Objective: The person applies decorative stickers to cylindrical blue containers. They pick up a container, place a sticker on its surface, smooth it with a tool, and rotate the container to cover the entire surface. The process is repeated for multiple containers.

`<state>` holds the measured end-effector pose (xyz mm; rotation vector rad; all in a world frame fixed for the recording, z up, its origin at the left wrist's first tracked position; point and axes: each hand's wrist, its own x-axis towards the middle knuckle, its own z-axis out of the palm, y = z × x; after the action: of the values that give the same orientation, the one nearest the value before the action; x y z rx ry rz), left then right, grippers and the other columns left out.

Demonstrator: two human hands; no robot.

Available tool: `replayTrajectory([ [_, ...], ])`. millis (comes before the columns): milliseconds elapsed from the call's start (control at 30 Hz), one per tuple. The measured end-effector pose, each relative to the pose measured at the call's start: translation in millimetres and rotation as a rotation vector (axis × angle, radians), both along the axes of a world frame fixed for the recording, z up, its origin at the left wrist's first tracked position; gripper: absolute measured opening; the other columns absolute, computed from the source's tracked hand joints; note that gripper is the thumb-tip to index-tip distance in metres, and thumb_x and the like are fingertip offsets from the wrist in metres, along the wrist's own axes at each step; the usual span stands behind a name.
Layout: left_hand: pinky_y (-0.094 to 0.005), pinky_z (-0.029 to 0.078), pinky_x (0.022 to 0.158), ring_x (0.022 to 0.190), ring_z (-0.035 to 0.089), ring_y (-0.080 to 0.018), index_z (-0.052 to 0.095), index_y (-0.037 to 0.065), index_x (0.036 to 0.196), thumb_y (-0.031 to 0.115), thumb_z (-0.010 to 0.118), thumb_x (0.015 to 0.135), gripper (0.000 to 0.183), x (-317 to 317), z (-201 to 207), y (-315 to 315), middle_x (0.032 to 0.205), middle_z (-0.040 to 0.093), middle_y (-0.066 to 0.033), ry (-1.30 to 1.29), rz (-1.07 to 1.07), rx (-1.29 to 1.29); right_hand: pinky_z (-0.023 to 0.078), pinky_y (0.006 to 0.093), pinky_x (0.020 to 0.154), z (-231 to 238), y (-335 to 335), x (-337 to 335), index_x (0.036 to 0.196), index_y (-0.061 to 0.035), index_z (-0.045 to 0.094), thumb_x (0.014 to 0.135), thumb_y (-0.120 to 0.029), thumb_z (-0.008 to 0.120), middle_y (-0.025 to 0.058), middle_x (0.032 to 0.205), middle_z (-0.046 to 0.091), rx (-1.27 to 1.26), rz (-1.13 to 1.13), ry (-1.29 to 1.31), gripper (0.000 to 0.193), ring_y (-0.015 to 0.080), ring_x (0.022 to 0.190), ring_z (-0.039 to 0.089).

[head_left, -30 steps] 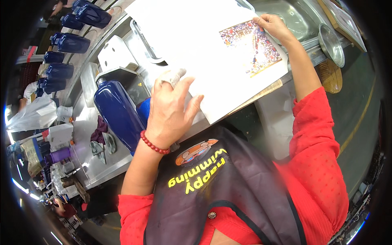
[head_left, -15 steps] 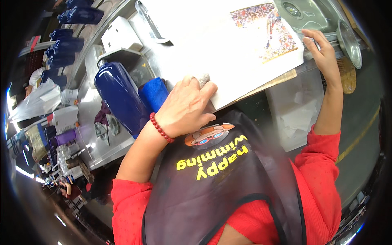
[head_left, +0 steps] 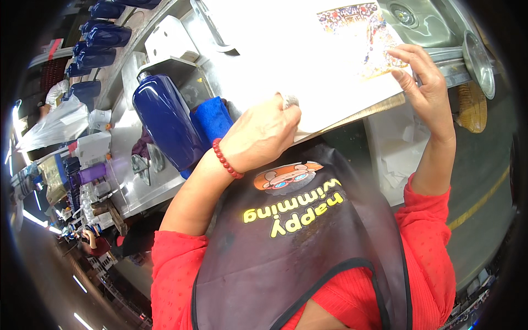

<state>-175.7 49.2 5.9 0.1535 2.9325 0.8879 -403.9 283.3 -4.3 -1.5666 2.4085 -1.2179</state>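
Note:
My left hand (head_left: 267,129), with a red bead bracelet at the wrist, is closed round a small light-grey wad (head_left: 290,100). It rests at the near left edge of a bright white sheet (head_left: 308,71). Toward the sheet's far right lies a colourful printed picture (head_left: 352,19), partly washed out by glare. Over the picture's right edge is my right hand (head_left: 426,88), thumb and forefinger apart; I see nothing held between them. Under the sheet shows the tan edge of a board or stack (head_left: 374,107).
Left of my left hand lie a glossy dark-blue bottle (head_left: 168,118) and a folded blue cloth (head_left: 213,118). A metal sink (head_left: 423,25) and metal bowl (head_left: 478,63) are at the far right. More blue bottles (head_left: 107,36) stand at the far left, near a white box (head_left: 170,41).
My right hand has moved left from the sheet's right edge onto the printed picture, its thumb and forefinger now spread. My left hand stays closed on the grey wad while the view shifts slightly.

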Motion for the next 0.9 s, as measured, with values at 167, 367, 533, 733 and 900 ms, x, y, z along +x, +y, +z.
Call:
replayTrajectory([
  [167, -0.0416, 0.047, 0.067, 0.07, 0.061, -0.0335, 0.055, 0.003, 0.091, -0.001, 0.059, 0.086, 0.007, -13, 36, -15, 0.078, 0.061, -0.0148, 0.356, 0.18, -0.206, 0.048, 0.0322, 0.089, 1, 7, -4, 0.112, 0.0, 0.067, 0.094, -0.016, 0.067, 0.0126, 0.109, 0.064, -0.112, -0.185, 0.033, 0.024, 0.0247, 0.101, 0.062],
  [367, -0.04, 0.049, 0.079, 0.079, 0.062, -0.031, 0.057, -0.001, 0.089, -0.008, 0.061, 0.08, 0.011, -6, 59, -14, 0.09, 0.065, -0.018, 0.583, 0.358, -0.067, 0.047, 0.0305, 0.09, -2, 21, -50, 0.114, 0.0014, 0.066, 0.104, -0.036, 0.053, 0.0102, 0.111, 0.063, -0.156, -0.521, -0.184, 0.041, 0.0201, 0.098, 0.061],
  [533, -0.0392, 0.051, 0.074, 0.082, 0.062, -0.0333, 0.057, -0.001, 0.088, -0.009, 0.06, 0.074, 0.016, 14, 48, -8, 0.098, 0.064, -0.0214, 0.746, 0.2, -0.145, 0.045, 0.0267, 0.05, -7, -7, -101, 0.099, -0.0058, 0.072, 0.094, -0.071, 0.043, 0.0053, 0.085, 0.067, -0.012, -0.298, -0.875, 0.071, 0.0109, 0.073, 0.06],
  [733, -0.0414, 0.051, 0.077, 0.086, 0.061, -0.0341, 0.059, -0.001, 0.09, -0.008, 0.061, 0.075, 0.017, 25, 43, 0, 0.105, 0.062, -0.0235, 0.581, 0.008, -0.133, 0.052, 0.025, 0.058, -6, -58, -135, 0.091, -0.0038, 0.069, 0.093, -0.045, 0.064, 0.0051, 0.084, 0.069, 0.162, -0.08, -1.002, 0.041, 0.0099, 0.066, 0.064],
  [900, -0.0415, 0.055, 0.066, 0.076, 0.067, -0.0343, 0.06, 0.002, 0.096, 0.012, 0.068, 0.084, 0.018, 8, 73, -17, 0.12, 0.062, -0.0209, 0.007, -0.086, -0.007, 0.049, 0.0259, 0.064, 4, -66, -121, 0.092, -0.0022, 0.067, 0.088, -0.014, 0.063, -0.0009, 0.085, 0.064, 0.306, 0.005, -0.463, 0.013, 0.0086, 0.074, 0.058],
])
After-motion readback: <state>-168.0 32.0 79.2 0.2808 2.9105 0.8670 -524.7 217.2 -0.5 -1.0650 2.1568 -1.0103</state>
